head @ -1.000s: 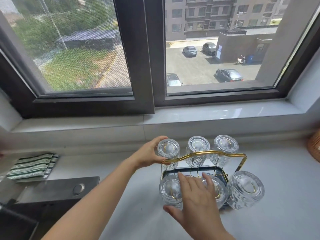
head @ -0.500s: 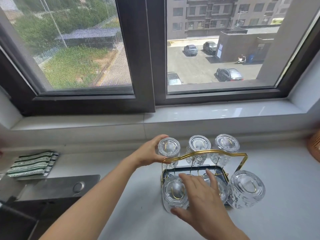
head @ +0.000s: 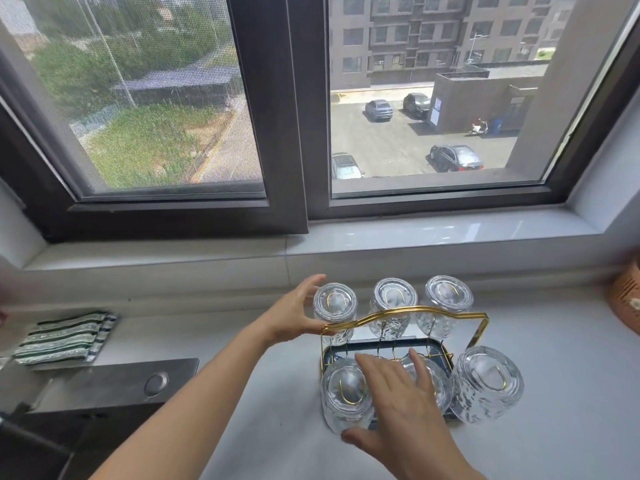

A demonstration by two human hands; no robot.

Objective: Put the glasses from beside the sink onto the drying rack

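The left hand (head: 294,315) cups the back-left glass (head: 335,311) at centre frame while the right hand (head: 398,401), fingers spread, rests over the front-middle glass (head: 431,381) below it, all six inverted upright on the drying rack (head: 405,311) on the counter (head: 554,358).

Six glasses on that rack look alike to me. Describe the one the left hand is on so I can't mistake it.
Start at the white counter under the window, then find the gold wire drying rack. In its far row of three upturned clear textured glasses, take the leftmost glass, nearest the sink. Only this one has the left hand cupped round its side.
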